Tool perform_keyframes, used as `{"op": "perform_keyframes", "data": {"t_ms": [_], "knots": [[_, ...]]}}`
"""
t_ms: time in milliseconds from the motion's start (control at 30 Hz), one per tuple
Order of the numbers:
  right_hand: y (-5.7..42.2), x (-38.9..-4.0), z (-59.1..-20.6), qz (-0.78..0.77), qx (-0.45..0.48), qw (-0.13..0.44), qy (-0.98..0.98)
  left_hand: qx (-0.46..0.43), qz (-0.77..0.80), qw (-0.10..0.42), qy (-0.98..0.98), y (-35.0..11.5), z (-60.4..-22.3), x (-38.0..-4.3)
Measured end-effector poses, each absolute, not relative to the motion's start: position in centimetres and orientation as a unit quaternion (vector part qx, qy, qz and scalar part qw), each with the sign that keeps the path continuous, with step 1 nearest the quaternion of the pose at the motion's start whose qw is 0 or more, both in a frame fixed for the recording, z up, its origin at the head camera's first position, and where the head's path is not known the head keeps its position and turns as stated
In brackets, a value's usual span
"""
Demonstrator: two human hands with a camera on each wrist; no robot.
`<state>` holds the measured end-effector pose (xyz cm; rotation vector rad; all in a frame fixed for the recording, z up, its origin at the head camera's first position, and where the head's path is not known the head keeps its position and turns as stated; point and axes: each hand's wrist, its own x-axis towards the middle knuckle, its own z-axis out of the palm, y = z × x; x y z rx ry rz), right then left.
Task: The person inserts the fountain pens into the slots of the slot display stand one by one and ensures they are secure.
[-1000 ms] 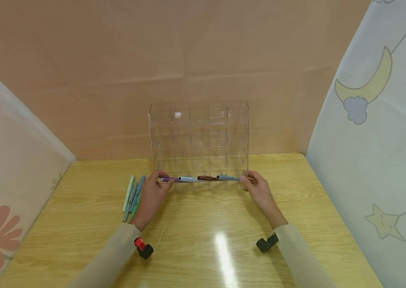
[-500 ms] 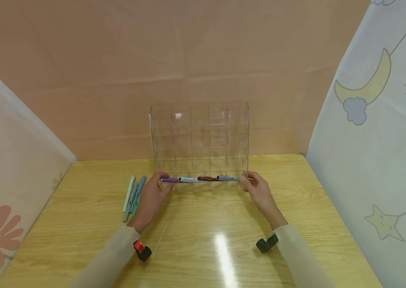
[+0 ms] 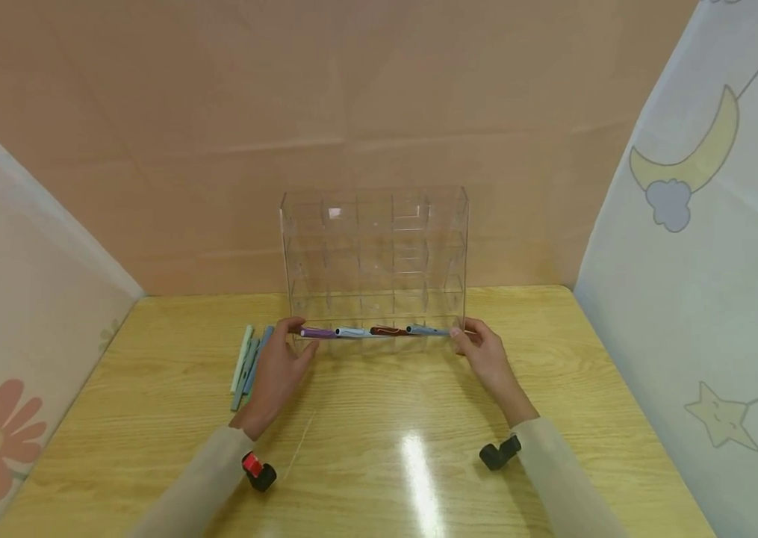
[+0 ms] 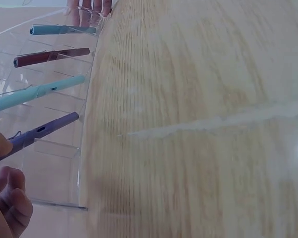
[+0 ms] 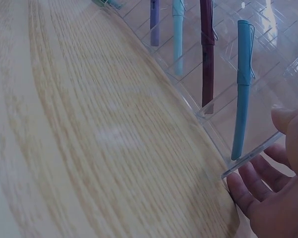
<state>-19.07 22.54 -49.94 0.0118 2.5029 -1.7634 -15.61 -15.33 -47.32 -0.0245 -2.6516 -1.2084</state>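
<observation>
Four pens (image 3: 388, 331), apparently being set out, are lying in the bottom row of the clear rack (image 3: 375, 263). The right hand (image 3: 486, 360) is pinching the rack's right edge; whether the left hand (image 3: 280, 368) is holding the purple pen (image 3: 318, 333), I cannot tell. The next move is likely calling for spare pens (image 3: 246, 373), which the left hand is partly hiding.

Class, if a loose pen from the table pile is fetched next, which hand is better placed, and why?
Probably the left hand: the loose pale-green and blue pens lie beside it on the wooden table. The right hand grips the opposite lower corner of the clear plastic rack.
</observation>
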Motion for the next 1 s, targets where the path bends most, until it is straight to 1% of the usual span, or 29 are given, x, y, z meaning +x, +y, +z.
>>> {"op": "perform_keyframes", "data": {"t_ms": [300,433,600,900,1000], "knots": [[22.4,-19.1,-49.8,-0.579,0.007,0.038,0.815,-0.018,-0.437,0.120,-0.891,-16.9,-46.8,-14.4],[22.4,-19.1,-49.8,-0.579,0.008,0.037,0.814,-0.003,-0.425,0.116,-0.898,-18.0,-46.9,-13.8],[22.4,-19.1,-49.7,-0.584,0.012,0.036,0.811,0.009,-0.424,0.124,-0.897,-19.7,-47.0,-13.4],[22.4,-19.1,-49.6,-0.590,0.012,0.045,0.806,0.082,-0.399,0.134,-0.903,-23.8,-47.4,-13.2],[22.4,-19.1,-49.6,-0.590,0.014,0.047,0.806,0.109,-0.391,0.124,-0.905,-25.0,-47.4,-13.1]]}}
